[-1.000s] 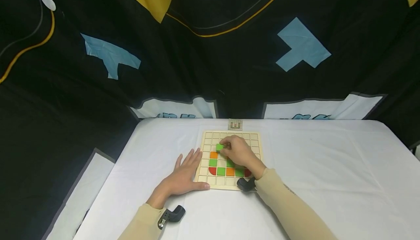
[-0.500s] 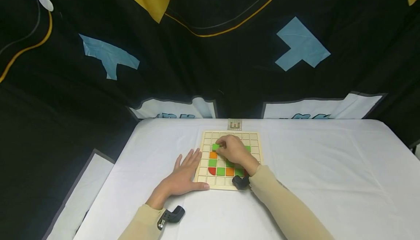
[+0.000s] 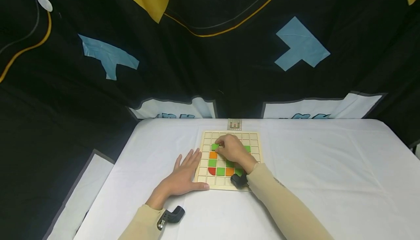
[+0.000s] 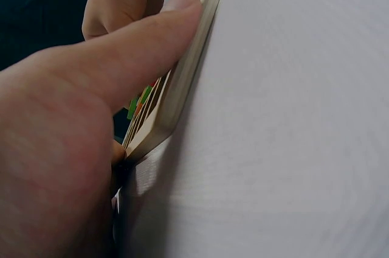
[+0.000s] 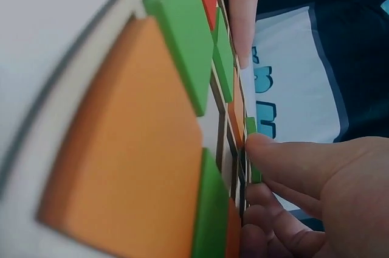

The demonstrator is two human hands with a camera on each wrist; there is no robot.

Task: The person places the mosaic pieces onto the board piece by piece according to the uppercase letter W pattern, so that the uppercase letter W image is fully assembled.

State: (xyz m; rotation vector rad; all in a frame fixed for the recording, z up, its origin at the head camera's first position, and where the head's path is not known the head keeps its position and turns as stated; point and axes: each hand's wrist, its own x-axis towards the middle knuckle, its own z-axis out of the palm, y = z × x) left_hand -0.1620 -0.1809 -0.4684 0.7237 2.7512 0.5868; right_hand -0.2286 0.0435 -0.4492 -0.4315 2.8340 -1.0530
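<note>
A wooden grid board [image 3: 202, 178] lies on the white table, with colored tiles set in some of its squares. My right hand [image 3: 231, 148] pinches a green square tile [image 3: 214, 147] between thumb and fingers at the board's upper left, just beyond an orange tile [image 3: 213, 155]. In the right wrist view this green tile [image 5: 251, 125] is edge-on and partly hidden by the thumb; whether it is fully seated in a square I cannot tell. My left hand [image 3: 182, 179] rests with fingers spread at the board's left edge, its thumb [image 4: 146, 51] lying on the near corner.
Below the orange tile lie a green tile [image 3: 212, 163], a rounded red piece [image 3: 212, 171] and more green and orange tiles. Another green tile [image 3: 247, 148] sits at the upper right. A small patterned card [image 3: 234, 124] lies behind the board; a dark cloth hangs beyond.
My right hand has moved slightly left with the green tile, to above the orange one. The green tile at the upper right has come into view. The left hand stays put.
</note>
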